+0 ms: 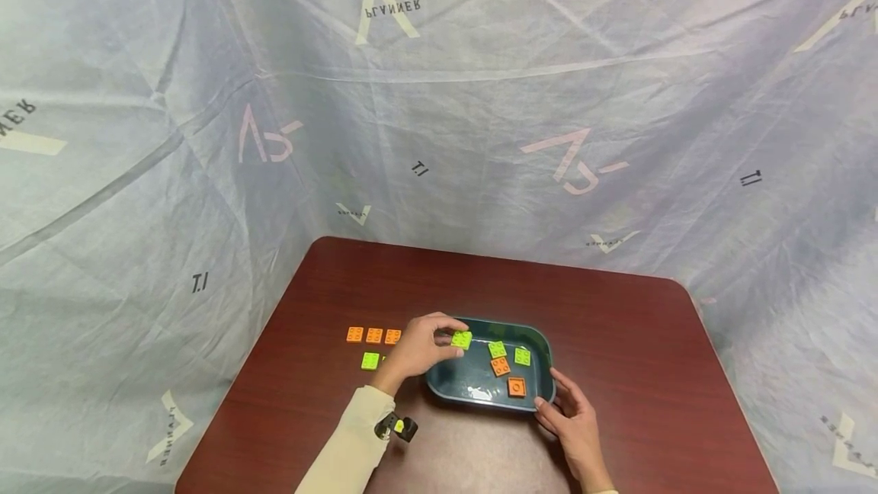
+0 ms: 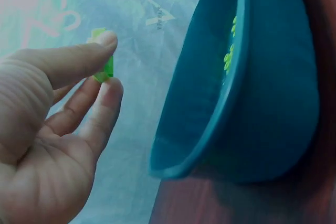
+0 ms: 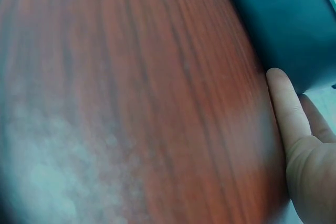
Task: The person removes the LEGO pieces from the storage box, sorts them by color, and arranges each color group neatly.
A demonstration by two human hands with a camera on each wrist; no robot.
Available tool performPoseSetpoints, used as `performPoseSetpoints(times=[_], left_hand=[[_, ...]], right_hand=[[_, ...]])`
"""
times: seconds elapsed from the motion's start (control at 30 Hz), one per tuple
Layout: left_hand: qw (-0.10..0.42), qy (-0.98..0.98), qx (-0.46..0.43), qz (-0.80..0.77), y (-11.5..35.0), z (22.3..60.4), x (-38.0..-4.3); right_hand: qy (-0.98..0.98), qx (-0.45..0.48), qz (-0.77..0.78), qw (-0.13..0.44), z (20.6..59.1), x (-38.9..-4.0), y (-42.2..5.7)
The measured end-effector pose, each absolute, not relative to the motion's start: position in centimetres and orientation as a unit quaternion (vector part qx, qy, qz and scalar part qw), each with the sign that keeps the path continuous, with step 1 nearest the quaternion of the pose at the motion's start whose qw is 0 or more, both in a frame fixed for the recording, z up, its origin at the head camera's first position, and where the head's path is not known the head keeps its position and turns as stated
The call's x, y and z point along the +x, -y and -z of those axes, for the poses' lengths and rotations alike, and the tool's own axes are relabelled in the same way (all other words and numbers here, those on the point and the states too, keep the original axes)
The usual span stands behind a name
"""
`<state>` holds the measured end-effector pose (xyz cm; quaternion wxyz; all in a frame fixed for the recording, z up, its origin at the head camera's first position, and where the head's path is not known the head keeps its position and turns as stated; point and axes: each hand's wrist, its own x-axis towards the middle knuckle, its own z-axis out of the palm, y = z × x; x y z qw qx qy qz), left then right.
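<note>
In the head view my left hand (image 1: 415,348) pinches a lime-green toy brick (image 1: 462,340) between thumb and fingertips, above the left end of a dark teal tray (image 1: 458,381). The left wrist view shows this green brick (image 2: 107,66) edge-on, beside the tray's wall (image 2: 273,87). My right hand (image 1: 575,419) holds the tray's near right corner, thumb on the front side and fingers round the right side. Inside the tray lie two green bricks (image 1: 522,357) and two orange ones, one orange brick (image 1: 517,387) turned underside up.
Left of the tray, a row of orange bricks (image 1: 373,335) lies on the reddish-brown table (image 1: 638,341). Nearer, a green brick (image 1: 370,360) sits beside another partly hidden by my left wrist. A grey printed cloth (image 1: 466,120) hangs behind the table.
</note>
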<state>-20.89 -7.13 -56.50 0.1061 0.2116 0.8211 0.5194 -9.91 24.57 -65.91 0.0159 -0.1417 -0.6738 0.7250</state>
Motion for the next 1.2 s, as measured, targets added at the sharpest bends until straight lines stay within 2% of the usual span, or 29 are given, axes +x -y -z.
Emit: performPoseSetpoints(times=[0.8, 1.2], left_hand=[[0.04, -0.863, 0.134, -0.486, 12.6, 55.4, -20.7], [0.039, -0.877, 0.086, -0.472, 15.9, 55.9, -20.0]], right_hand=[[0.672, -0.122, -0.73, 0.019, 65.8, -10.1, -24.8], [0.668, -0.116, -0.734, 0.022, 65.9, -9.9, -24.8]])
